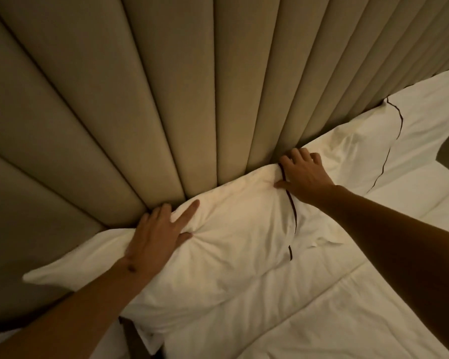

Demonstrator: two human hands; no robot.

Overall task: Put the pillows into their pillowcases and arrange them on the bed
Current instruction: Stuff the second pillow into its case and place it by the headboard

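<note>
Padded beige headboard [166, 86] panels rise behind the bed [335, 307]. Against their foot leans a white cased pillow [231, 229] with a dark piped line. Left hand [158, 229] lies flat on its left part, fingers straight. Right hand [303, 172] presses its upper right edge, fingers spread, slightly bent. Second pillow [360, 141] stands just beside, to the right.

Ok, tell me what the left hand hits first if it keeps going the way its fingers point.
The left hand lies on the pillow, fingers pointing up toward the headboard. Going straight on, it would likely meet the padded headboard first; the fingertips look almost against it, though depth is unclear.
</note>
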